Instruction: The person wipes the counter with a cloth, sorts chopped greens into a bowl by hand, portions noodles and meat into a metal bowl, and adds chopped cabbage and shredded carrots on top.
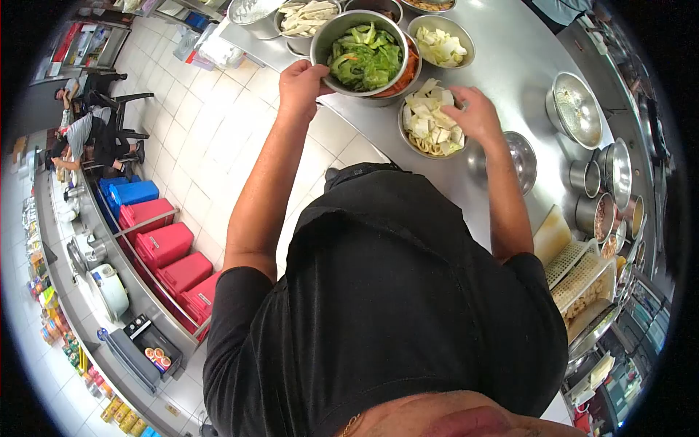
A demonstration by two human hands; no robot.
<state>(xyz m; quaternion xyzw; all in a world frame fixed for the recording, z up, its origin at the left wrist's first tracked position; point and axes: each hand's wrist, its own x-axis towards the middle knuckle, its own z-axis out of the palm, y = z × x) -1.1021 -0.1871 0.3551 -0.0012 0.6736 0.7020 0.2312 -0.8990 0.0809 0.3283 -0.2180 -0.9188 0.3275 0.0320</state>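
My left hand (300, 89) grips the rim of a steel bowl of green leafy vegetables (366, 57), its fingers wrapped round the edge. That bowl overlaps a bowl of orange strips (409, 69) behind it. Over the right edge of a bowl of pale cut pieces (431, 120) is my right hand (475, 113), fingers bent toward the pieces; whether it pinches one cannot be made out. An empty steel bowl (518, 162) sits just right of my right forearm.
More bowls stand along the steel counter (502, 44), including pale cabbage (441, 45) and pale strips (306, 18). Stacked bowls and a white basket (582, 280) are at the right. Red bins (164, 245) and two seated people are at the left.
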